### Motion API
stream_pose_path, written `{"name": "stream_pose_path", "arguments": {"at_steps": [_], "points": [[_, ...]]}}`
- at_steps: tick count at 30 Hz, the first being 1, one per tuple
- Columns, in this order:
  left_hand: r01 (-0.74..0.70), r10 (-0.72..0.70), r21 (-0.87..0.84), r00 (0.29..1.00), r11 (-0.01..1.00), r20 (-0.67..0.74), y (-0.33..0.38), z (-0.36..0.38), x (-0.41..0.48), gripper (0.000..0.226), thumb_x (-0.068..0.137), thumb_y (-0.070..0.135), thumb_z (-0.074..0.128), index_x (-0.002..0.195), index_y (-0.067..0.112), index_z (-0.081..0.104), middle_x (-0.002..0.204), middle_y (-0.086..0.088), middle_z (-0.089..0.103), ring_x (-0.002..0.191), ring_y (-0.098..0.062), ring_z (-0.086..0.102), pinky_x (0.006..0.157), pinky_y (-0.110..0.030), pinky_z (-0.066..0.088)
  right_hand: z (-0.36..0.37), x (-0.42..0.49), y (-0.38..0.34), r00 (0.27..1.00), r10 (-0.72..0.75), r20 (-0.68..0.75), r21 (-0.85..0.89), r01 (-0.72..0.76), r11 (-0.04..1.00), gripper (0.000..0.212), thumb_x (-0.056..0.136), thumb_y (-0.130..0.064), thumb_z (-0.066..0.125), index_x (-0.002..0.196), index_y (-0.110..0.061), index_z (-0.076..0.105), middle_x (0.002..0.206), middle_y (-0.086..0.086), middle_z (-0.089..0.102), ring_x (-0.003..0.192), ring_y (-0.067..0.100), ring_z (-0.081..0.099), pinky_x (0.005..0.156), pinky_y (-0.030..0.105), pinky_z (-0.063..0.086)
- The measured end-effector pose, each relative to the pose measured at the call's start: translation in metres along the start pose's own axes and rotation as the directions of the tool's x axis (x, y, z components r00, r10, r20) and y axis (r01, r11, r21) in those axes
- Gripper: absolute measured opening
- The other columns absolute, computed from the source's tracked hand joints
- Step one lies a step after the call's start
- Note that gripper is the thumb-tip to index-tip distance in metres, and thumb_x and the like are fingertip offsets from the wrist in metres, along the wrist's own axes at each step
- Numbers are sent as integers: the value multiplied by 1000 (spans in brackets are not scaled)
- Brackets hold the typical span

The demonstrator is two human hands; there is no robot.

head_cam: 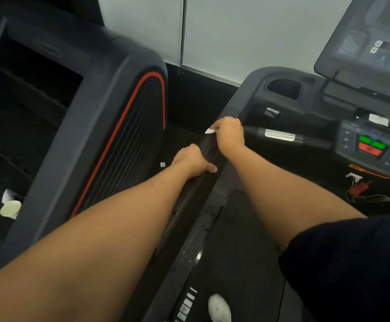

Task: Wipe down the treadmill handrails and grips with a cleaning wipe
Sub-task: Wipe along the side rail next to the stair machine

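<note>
While the cleaning wipe (210,131) is showing only as a small white corner, it is sitting at the far end of the left handrail (209,148). That rail is running as a long dark bar from beside the person's body up toward the console (254,89), so its long axis is lying almost in line with both forearms.

The right hand (230,135) is covering the wipe, its fingers (220,126) curling round wipe and rail together. It is the farther hand, reaching across the body. The left hand (190,160) is lying just behind it on the same rail, nearer the person, clasping the bare bar with the thumb wrapped over the inner side. A short stretch of rail is showing between the two hands.

Judging from this, the wiping stroke is going to have to travel along the bar — onward to the console, or back toward the left hand, which is blocking that path. The front grip (280,135), with its silver band, is lying to the right of the right hand, near but apart.
</note>
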State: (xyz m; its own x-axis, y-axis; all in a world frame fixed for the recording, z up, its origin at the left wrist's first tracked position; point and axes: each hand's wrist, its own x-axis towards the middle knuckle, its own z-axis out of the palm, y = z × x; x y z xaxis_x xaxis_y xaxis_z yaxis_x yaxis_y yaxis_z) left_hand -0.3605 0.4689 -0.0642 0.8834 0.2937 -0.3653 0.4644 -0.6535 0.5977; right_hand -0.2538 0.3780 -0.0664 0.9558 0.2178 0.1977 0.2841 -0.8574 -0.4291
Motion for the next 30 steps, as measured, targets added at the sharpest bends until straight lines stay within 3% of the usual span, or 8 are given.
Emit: {"name": "stream_pose_path", "arguments": {"at_steps": [4,7,11,17,21,24,27,30], "points": [[-46,47,-35,999,998,26,-10,-1,-6,52,68,37,89,103,15,56,96,-4,65,86,-22,65,81,-40,57,7,-23,-9,998,49,39,-2,-49,999,26,90,-18,65,115,-15,67,107,6,59,92,22,60,71,27,43],[-37,37,-20,999,999,-1,-11,0,-11,38,69,39,86,90,17,62,92,-4,70,84,-23,68,82,-40,58,11,-41,-13,993,-37,115,-30,41,999,32,86,-18,70,117,-16,66,113,8,56,102,27,58,83,33,50],[-6,5,-24,1000,1000,-8,-14,1,-13,50,68,46,86,100,16,60,91,-4,67,84,-24,67,83,-41,58,-2,-29,-14,994,-6,111,-11,7,1000,26,90,-19,63,115,-17,69,112,6,61,99,25,62,77,31,50],[-8,8,0,1000,1000,0,-11,-5,-19,37,75,44,81,90,18,60,84,-2,66,75,-19,63,70,-35,52,6,-43,-20,989,-9,147,-74,20,997,30,88,-12,67,118,-13,65,116,9,58,106,27,58,88,36,50],[4,-4,-13,1000,1000,4,-13,-3,-18,45,71,44,84,98,17,61,87,-2,67,80,-21,66,80,-40,57,-4,-38,-22,976,-34,214,-93,55,994,28,91,-17,63,118,-16,68,111,8,62,98,25,62,78,32,49],[19,-19,-16,1000,1000,0,-13,-2,-18,50,71,47,84,99,18,55,90,-3,64,83,-23,65,82,-42,57,-8,-25,-21,990,-17,141,-65,26,998,31,90,-12,64,120,-17,69,114,10,62,95,27,63,80,32,51],[14,-14,-20,1000,1000,6,-12,-3,-19,46,72,46,83,98,17,58,90,-3,66,83,-22,65,80,-40,57,0,-40,-21,987,-88,132,-122,104,987,32,86,-8,70,117,-13,68,114,9,59,102,27,61,88,34,52],[21,-21,4,1000,1000,4,-9,-8,-22,41,76,45,79,101,16,65,88,-3,69,77,-20,65,68,-34,54,4,-62,-20,958,-249,145,-220,277,935,40,74,-13,80,112,-20,71,108,3,54,96,20,55,82,29,50]]}}
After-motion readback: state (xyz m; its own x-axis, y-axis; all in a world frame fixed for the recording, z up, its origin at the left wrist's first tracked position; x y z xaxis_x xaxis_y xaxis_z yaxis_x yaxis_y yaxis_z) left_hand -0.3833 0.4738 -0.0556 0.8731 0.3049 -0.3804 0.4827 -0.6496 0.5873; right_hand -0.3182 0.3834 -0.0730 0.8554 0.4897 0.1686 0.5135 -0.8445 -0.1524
